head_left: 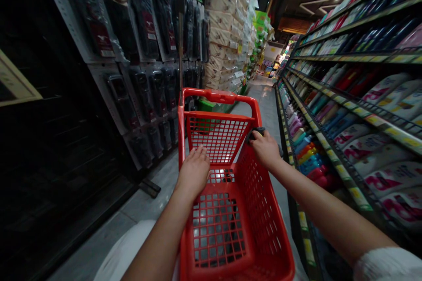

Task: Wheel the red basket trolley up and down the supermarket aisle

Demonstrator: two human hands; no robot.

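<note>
A red plastic shopping cart (245, 210) stands in front of me, with a grid floor and a grid back panel. My left hand (194, 169) is over its left side, back of the hand up and fingers stretched forward. Nothing shows in that hand, and whether it touches the rim is unclear. At the far right corner of the cart, my right hand (265, 149) has its fingers closed around a small dark rounded object (252, 136). Its kind is not clear. The cart's red handle bar (220, 96) is beyond both hands.
Shelves of bottles (359, 140) run along the right side, close to the cart. Packaged dark goods (148, 92) hang on a rack at the left. Behind it rise stacked tan packs (220, 30). A grey floor aisle (262, 92) stretches ahead.
</note>
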